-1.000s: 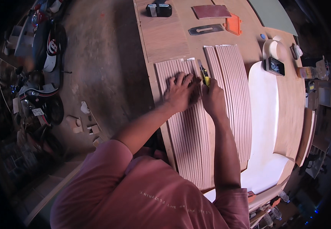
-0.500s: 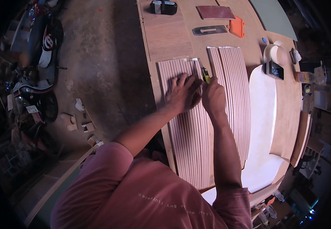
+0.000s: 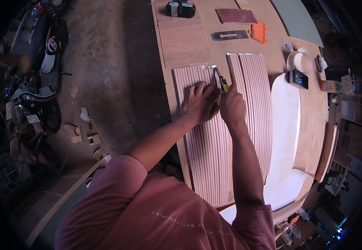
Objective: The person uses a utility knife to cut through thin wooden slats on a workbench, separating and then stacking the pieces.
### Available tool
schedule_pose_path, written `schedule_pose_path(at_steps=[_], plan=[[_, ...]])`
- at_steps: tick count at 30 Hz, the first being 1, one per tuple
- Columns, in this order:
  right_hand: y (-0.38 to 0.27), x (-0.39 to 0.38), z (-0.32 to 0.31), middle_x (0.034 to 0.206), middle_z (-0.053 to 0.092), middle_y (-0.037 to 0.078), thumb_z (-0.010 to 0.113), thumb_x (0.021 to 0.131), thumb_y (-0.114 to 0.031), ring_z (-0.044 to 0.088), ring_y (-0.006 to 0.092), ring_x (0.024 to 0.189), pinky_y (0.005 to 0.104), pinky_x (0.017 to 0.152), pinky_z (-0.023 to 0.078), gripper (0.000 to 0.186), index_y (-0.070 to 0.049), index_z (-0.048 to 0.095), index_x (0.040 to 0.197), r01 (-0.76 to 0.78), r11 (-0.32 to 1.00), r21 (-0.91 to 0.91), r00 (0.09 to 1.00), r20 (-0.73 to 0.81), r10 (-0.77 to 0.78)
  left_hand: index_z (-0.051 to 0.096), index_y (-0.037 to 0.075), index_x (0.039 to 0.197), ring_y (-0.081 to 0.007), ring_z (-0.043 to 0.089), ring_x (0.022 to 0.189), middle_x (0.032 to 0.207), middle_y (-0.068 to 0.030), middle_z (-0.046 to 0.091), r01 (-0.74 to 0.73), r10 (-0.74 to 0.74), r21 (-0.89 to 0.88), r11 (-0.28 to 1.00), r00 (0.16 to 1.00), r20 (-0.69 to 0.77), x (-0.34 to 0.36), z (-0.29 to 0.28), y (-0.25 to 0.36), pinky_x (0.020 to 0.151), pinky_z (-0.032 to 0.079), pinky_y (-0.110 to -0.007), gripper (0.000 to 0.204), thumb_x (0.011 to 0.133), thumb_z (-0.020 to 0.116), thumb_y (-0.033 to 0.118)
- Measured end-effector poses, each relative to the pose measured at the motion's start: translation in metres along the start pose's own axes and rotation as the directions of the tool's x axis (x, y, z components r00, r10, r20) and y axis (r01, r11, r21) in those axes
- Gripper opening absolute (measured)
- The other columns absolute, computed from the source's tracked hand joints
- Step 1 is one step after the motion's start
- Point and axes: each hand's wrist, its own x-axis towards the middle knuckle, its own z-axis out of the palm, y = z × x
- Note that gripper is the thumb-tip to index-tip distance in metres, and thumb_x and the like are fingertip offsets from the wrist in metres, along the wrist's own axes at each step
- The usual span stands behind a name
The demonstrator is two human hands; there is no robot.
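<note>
A panel of narrow pinkish-brown wooden slats (image 3: 208, 166) lies lengthwise on the workbench, with white showing at its far end. My left hand (image 3: 198, 103) rests on its upper part, fingers spread over the slats. Just beside it, my right hand (image 3: 232, 107) grips a yellow-and-black utility knife (image 3: 224, 84). The blade points away from me and leans left over the panel's right edge near the far end. Whether it touches the slats I cannot tell. A second slatted panel (image 3: 257, 104) lies to the right, in two strips side by side.
Farther up the plywood bench (image 3: 197, 46) lie a black battery-like block (image 3: 181, 9), a slotted metal blade (image 3: 230, 35), a dark red sheet (image 3: 236, 16) and an orange plastic piece (image 3: 258, 32). White sheet material (image 3: 286, 133) curves along the right. Motorcycles (image 3: 49, 54) stand on the floor at left.
The knife has turned slightly, its blade now leaning more to the left over the panel's edge. My left hand keeps its place on the slats. The whole view has shifted a little.
</note>
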Motion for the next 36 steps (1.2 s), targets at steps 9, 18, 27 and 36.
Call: schedule_pose_path(at_steps=[9,18,27,36], plan=[[-0.02,0.01,-0.004,0.089,0.074,0.026,0.052,0.104,-0.024,0.075,0.0428,0.088,0.049,0.073,0.061,0.029,0.005,0.054,0.109,-0.099,0.99,-0.105,0.988,0.111,0.11,0.057,0.014,0.142,-0.0386,0.039,0.14,0.148,-0.0114,0.048,-0.055,0.064,0.115,0.992,0.995,-0.073,-0.002,0.008,-0.003,0.11,0.032,-0.059,0.061,0.089,0.07,0.04],[-0.028,0.019,0.0,0.092,0.074,0.024,0.045,0.107,-0.025,0.076,0.0407,0.087,0.0469,0.074,0.063,0.028,0.001,0.055,0.106,-0.131,0.976,-0.171,0.982,0.115,0.152,0.061,0.011,0.135,-0.0341,0.041,0.136,0.141,-0.0089,0.054,-0.098,0.117,0.118,0.988,0.98,-0.163,-0.002,0.005,-0.005,0.104,0.034,-0.055,0.061,0.083,0.072,0.041],[-0.025,0.021,0.003,0.094,0.074,0.023,0.048,0.106,-0.025,0.076,0.0395,0.089,0.0464,0.075,0.062,0.027,0.0,0.054,0.108,-0.08,0.98,-0.18,0.985,0.139,0.106,0.064,0.014,0.133,-0.0298,0.041,0.138,0.145,-0.0063,0.053,-0.061,0.074,0.075,0.995,0.981,-0.182,-0.001,0.008,-0.004,0.104,0.032,-0.053,0.065,0.074,0.078,0.035],[-0.019,0.017,0.01,0.095,0.074,0.023,0.051,0.105,-0.025,0.076,0.0406,0.09,0.0472,0.078,0.062,0.026,0.001,0.053,0.112,-0.083,0.984,-0.155,0.988,0.117,0.101,0.063,0.014,0.135,-0.0337,0.04,0.139,0.151,-0.0081,0.05,-0.071,0.086,0.098,0.993,0.984,-0.157,-0.002,0.014,-0.007,0.107,0.03,-0.055,0.064,0.077,0.077,0.037]])
